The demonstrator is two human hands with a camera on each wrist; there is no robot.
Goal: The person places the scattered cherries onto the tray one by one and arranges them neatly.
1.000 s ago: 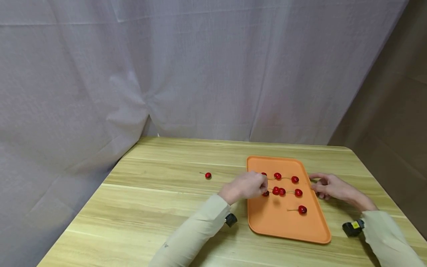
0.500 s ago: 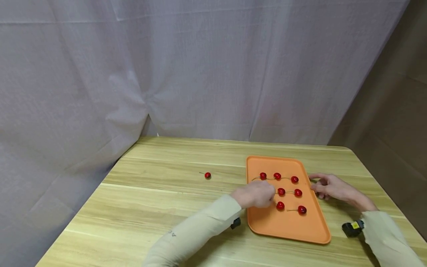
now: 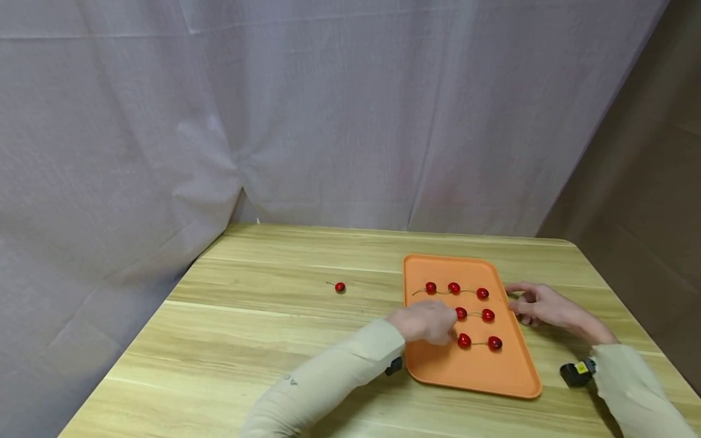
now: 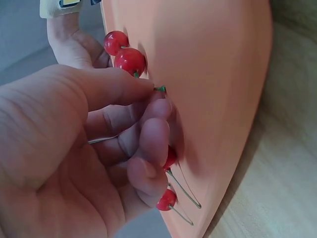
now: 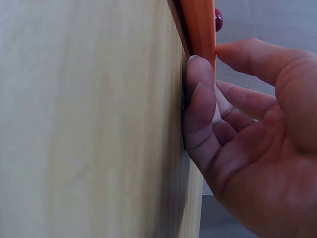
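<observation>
Lone cherry [image 3: 340, 287] lies on the bench [image 3: 263, 340] well left of the tray, stem pointing left. Left hand [image 3: 429, 321] reaches over the orange tray's [image 3: 471, 371] left rim, fingers curled, thumb and forefinger pinching the green-tipped stem [image 4: 159, 89] of a cherry [image 3: 464, 340] in the nearest row; wrist view shows the stem end between the fingertips [image 4: 148, 87]. Beside it a second cherry [image 3: 495, 343], touching nothing.

Since half a second ago the left hand has slid slightly toward the near edge, and the held cherry has shifted with it; one second ago that hand was farther back, over the middle row.

Right hand [image 3: 539, 304] rests relaxed on the bench, fingertips [image 5: 200, 74] pressed against the tray's right rim, grasping nothing; unchanged.

Tray's near half is bare; the bench left of the tray is wide; bench edge lies close behind the right hand.
</observation>
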